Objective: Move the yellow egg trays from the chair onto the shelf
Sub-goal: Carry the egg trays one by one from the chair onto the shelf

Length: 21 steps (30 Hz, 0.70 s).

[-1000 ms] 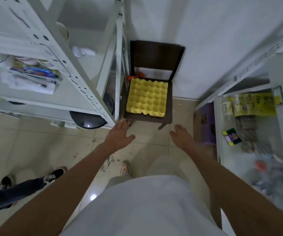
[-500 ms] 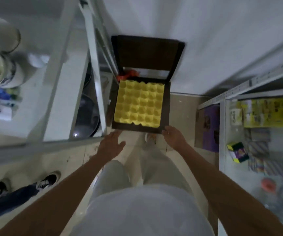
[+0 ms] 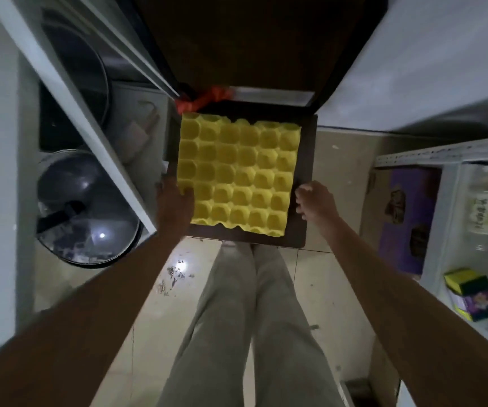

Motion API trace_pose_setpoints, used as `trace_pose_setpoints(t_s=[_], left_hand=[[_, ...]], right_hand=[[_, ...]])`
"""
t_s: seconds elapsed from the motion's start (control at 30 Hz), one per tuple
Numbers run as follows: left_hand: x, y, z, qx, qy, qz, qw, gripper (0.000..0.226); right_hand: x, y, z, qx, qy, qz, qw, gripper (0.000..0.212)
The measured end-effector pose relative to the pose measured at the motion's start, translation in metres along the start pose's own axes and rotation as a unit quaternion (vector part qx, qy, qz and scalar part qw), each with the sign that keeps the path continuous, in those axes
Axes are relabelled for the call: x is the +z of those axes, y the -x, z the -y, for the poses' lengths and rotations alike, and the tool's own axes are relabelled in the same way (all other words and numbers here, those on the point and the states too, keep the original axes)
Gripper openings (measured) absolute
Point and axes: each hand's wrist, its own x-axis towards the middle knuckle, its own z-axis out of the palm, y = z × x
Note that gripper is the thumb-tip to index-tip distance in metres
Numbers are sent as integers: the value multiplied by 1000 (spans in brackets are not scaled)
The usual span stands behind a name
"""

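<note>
A stack of yellow egg trays [image 3: 237,174] lies on the seat of a dark brown chair [image 3: 306,160] that stands against the wall. My left hand [image 3: 175,201] grips the trays' near left corner, thumb lying on top of the edge. My right hand [image 3: 314,201] hovers at the trays' right edge with fingers curled, a narrow gap apart from it, over the chair seat. A white metal shelf [image 3: 69,92] stands to the left of the chair, and another white shelf [image 3: 442,154] to the right.
Glass pot lids [image 3: 87,210] and pans fill the left shelf's lower level. A red-orange bag [image 3: 204,98] sits behind the trays. A purple box [image 3: 407,218] leans by the right shelf, which holds small packets [image 3: 468,292]. My legs [image 3: 251,318] stand on the tiled floor.
I have stepped up close to the chair. Both hands have reached forward; the left has taken the trays' left corner, the right has arrived beside their right edge.
</note>
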Motion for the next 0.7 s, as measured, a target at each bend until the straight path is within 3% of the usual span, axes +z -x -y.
trace_pose_setpoints(t_s=[0.17,0.43,0.7], left_hand=[[10,-51,-20,-41,-33,-18,998,44],[9,-71,-22,-46,-106,-17,993,39],[-2,-86,-6,31,-210,11,977,24]], right_hand=[[23,-33,15,-70,267,-137,951,42],[28,-40,15,-138,375,-184,898,33],[30,-45,12,-125,397,-210,885,31]])
